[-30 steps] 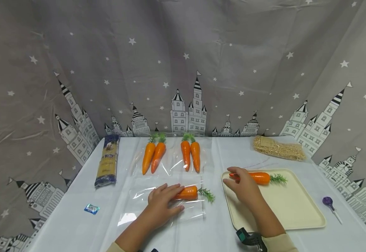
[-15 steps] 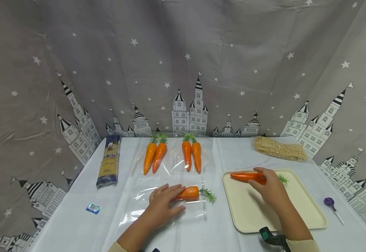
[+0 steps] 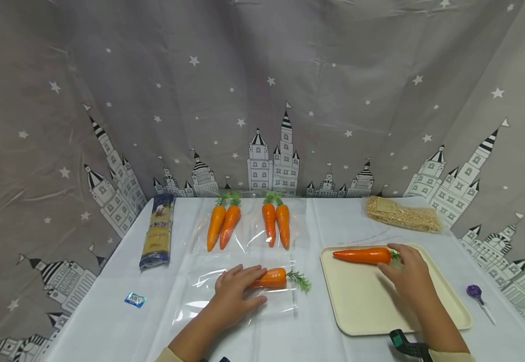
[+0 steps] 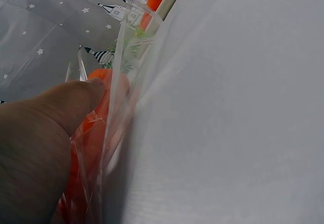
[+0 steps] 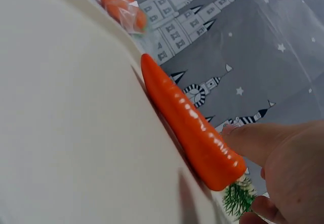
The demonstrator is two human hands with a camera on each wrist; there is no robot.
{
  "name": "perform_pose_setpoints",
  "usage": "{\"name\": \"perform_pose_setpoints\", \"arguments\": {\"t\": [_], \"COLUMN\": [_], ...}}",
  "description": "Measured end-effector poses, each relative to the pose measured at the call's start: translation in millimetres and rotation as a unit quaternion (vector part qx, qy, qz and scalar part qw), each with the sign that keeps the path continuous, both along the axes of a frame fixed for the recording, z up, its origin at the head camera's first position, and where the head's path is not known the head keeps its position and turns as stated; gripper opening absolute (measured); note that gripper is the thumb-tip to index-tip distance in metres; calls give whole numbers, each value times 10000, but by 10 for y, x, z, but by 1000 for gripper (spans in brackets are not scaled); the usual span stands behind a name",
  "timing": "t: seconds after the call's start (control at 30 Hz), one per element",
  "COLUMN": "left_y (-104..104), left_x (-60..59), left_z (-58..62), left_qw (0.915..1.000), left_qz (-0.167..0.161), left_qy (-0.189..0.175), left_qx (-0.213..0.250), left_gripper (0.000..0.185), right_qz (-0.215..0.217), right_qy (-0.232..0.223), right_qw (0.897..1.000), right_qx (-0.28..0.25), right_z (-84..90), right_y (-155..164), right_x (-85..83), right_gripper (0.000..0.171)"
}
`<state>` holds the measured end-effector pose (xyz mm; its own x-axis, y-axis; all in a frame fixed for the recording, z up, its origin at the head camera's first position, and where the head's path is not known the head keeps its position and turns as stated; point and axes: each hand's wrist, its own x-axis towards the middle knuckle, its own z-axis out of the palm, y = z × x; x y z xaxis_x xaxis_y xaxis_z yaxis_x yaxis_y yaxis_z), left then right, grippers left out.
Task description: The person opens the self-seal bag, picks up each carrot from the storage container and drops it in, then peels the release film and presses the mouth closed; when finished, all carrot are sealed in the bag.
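The right hand (image 3: 409, 274) has slid along the orange plastic carrot (image 3: 362, 255) to its green leafy end, fingers curled about it there; the carrot lies at the far edge of the cream rectangular tray (image 3: 366, 306). The left hand (image 3: 237, 290) presses flat on a second orange carrot (image 3: 270, 277) inside a clear plastic bag (image 3: 199, 291) on the white bench (image 3: 108, 322).

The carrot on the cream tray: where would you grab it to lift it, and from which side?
Probably round the thick end of the carrot, beside its green top, coming from the right, where the right hand is. It lies flat along the far rim of the tray, its thin tip pointing left, so the wide end offers the fingers most to close on.
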<state>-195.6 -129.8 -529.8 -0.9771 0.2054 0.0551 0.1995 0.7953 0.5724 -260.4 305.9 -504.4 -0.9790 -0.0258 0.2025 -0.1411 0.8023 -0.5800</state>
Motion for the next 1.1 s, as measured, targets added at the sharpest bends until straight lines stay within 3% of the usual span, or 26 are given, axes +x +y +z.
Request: {"name": "perform_pose_setpoints", "arguments": {"t": [0.23,0.33,0.57,1.1], "left_y": [3,5,9,3], "left_x": [3,4,6,13], "left_z": [6,13,12,23], "left_qw": [10000,10000,9999,9999], "left_qz": [16,1,-15,-3], "left_qy": [3,-5,-42,-102], "left_qx": [-62,-65,-103,-116], "left_gripper": [64,64,64,65], "right_qz": [56,177,433,398], "right_qy": [-456,-552,-654,-732], "right_qw": [9988,9980,9967,9964], "right_qx": [-185,-271,-211,147], "right_z": [-82,-125,-193,-265], "right_y": [96,119,143,133], "right_x": [-61,-90,-127,-160], "right_gripper": [96,101,97,83]}}
